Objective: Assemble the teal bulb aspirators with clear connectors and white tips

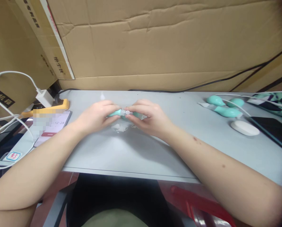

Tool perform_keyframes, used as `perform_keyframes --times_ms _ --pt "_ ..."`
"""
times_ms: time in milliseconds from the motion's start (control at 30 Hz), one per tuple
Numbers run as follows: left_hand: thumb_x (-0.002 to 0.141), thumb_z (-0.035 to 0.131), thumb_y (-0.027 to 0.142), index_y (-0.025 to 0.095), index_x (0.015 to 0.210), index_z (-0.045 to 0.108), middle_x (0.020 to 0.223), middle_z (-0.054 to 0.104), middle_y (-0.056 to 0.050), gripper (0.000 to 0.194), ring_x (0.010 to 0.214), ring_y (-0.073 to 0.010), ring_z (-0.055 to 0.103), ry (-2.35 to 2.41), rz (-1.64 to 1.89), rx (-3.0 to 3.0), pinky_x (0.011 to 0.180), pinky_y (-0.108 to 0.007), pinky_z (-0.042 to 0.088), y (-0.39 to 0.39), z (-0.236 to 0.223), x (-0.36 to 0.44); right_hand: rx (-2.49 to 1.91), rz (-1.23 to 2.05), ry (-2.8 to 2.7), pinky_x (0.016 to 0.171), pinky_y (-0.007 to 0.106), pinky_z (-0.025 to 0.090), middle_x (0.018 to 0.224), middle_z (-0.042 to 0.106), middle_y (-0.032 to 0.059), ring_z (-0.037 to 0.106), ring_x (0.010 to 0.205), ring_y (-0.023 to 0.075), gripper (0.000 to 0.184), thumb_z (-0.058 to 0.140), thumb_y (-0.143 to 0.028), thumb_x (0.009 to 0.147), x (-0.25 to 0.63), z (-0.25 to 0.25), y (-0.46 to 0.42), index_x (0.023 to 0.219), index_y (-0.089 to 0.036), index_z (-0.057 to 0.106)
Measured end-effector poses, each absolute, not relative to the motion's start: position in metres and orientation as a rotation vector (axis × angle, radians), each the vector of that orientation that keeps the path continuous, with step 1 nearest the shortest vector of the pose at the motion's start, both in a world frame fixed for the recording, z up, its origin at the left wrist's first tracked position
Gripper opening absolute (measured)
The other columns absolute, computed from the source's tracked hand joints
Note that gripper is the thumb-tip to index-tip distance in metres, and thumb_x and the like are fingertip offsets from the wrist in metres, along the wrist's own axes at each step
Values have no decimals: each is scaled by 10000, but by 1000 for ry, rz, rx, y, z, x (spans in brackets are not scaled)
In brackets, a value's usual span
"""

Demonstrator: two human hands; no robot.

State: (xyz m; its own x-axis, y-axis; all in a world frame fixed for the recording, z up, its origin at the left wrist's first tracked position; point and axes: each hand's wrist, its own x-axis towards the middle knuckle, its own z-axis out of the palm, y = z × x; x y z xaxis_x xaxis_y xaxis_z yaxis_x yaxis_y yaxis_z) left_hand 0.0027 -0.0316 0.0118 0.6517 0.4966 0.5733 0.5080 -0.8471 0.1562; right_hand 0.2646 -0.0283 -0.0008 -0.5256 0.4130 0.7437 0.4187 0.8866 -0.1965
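Observation:
Both my hands meet over the middle of the grey table (131,154). My left hand (97,116) is closed around a small teal bulb-shaped piece (116,113). My right hand (149,119) pinches a second teal piece (138,115) with a clear white tip (127,112) between the two. The two pieces touch end to end, held just above the tabletop. Fingers hide most of both pieces.
Several teal bulbs with clear tips (226,107) and a white oval mouse (244,127) lie at the right, by a dark tablet (273,130). A phone (52,126), orange power strip (48,108) and white charger cable (10,94) sit at the left. Cardboard (155,44) walls the back.

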Motion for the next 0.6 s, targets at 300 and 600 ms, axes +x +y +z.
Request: perform_keyframes --times_ms 300,600 --pt "1082 658 307 117 1161 808 1052 814 -124 254 889 -211 769 -820 -1049 -2795 783 -305 588 -30 6 6 -629 66 -2131 806 331 610 1005 846 90 780 867 207 151 719 -236 1048 262 -5 -29 1129 -180 834" --pt "1090 635 281 97 1125 803 1075 820 -144 252 928 -225 785 -796 -1064 -2775 825 -324 619 -33 2 10 -600 46 -2144 774 311 605 949 821 86 747 815 187 152 682 -217 1070 260 -7 -31 1123 -161 812"
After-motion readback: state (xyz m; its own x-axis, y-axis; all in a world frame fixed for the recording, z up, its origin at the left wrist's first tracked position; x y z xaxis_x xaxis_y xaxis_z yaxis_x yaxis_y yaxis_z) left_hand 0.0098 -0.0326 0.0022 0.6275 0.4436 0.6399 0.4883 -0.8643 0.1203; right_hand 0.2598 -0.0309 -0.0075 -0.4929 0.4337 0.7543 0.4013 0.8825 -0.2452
